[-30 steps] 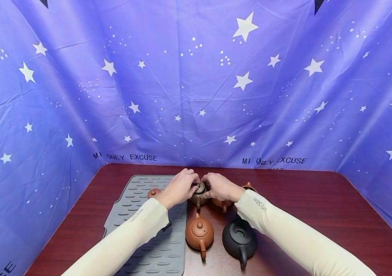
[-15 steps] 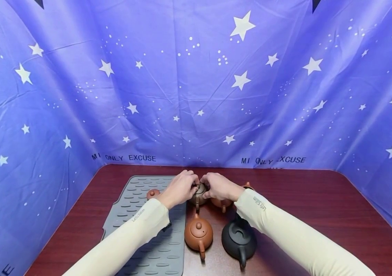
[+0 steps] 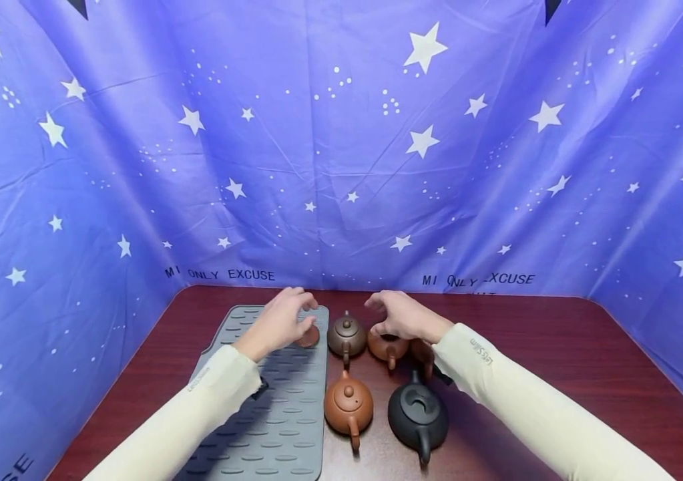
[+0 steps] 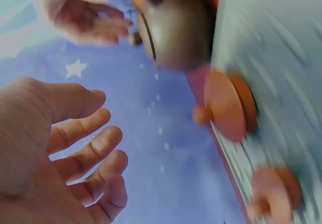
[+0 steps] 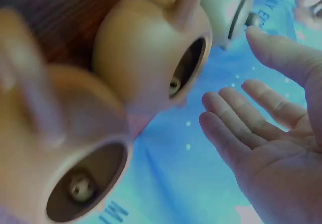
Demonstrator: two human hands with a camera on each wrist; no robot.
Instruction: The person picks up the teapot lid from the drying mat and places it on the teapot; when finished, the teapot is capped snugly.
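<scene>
My left hand hovers over the grey mat with fingers apart and loosely bent, holding nothing. Just beside its thumb a reddish-brown teapot lid lies on the mat; the left wrist view shows a second lid there. Between my hands a grey-brown teapot stands upright with its lid on. Over an orange-brown teapot my right hand hangs, fingers relaxed and nothing in them. That teapot's mouth is uncovered in the right wrist view, as is another brown teapot's, largely hidden by my right wrist in the head view.
Nearer to me stand a lidded orange teapot and a lidded black teapot, handles toward me. The grey mat covers the left part of the dark red table. A purple starry cloth surrounds the table.
Both hands have let go of the grey-brown teapot and its lid. My left hand moved left over the mat, and my right hand moved right above the lidless teapot.
</scene>
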